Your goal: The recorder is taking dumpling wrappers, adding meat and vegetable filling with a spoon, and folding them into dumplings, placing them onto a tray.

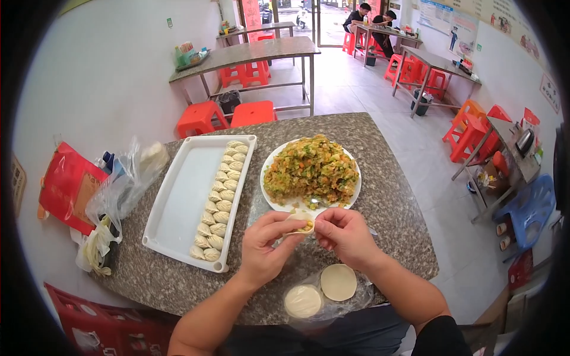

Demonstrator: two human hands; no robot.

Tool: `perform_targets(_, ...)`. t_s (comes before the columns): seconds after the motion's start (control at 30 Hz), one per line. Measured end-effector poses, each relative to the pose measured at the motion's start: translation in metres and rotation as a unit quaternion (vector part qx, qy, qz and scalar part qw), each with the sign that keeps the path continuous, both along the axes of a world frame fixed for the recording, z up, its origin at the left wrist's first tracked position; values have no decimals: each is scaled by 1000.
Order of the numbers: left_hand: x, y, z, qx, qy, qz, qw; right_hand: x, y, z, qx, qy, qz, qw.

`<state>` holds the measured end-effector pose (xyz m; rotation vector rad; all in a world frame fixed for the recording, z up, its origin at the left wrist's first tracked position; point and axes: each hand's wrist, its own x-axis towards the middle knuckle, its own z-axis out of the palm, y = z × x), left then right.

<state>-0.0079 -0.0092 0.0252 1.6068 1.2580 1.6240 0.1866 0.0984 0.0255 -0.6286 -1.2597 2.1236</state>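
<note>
My left hand holds a dumpling wrapper with chopped filling inside, partly folded. The fingertips of my right hand pinch its right edge. Just beyond my hands lies a white plate heaped with chopped vegetable filling, a metal spoon partly sunk in it. To the left, a white plastic tray carries two lengthwise rows of pleated dumplings along its right side. Nearer my body, round dough wrappers in two piles rest on clear plastic film.
The speckled stone table bears plastic bags and a red package at its left. Red stools stand beyond it. A red crate is at lower left. Two people sit at a far table.
</note>
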Motion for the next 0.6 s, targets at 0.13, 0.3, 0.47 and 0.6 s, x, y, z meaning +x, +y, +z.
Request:
perform_targets(0.13, -4, 0, 1, -13, -8, -21, 1000, -3, -2, 2, -40, -6, 7, 999)
perform_targets(0.3, -3, 3, -1, -26, -4, 11, 1000, -6, -11, 3, 415, -59, -153, 895)
perform_targets(0.47, -4, 3, 4, -15, 19, 35, 999, 0, -7, 5, 344, -83, -117, 928)
perform_targets(0.6, -10, 4, 4, 25, 51, 17, 998, 6, 2, 6, 81, -33, -18, 996)
